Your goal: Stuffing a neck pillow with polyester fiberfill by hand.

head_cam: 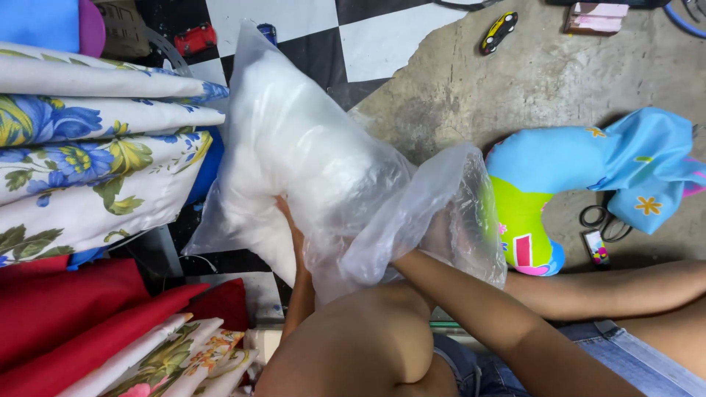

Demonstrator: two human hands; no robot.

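Note:
A large clear plastic bag [309, 140] full of white stuffing leans over my raised knee. My left hand [288, 219] presses against the bag's underside, mostly hidden by it. My right hand [439, 229] is pushed inside the bag's open mouth, seen dimly through the plastic; what its fingers do I cannot tell. To the right lies a partly stuffed blue, green and pink fabric cushion [581, 176] with flower prints.
Rolls of flowered cloth [95, 162] and red cloth [66, 309] are stacked at left. Black scissors [597, 218] and a small lighter [596, 248] lie on the concrete floor by the cushion. A toy car [498, 31] and a red toy [194, 38] sit farther off.

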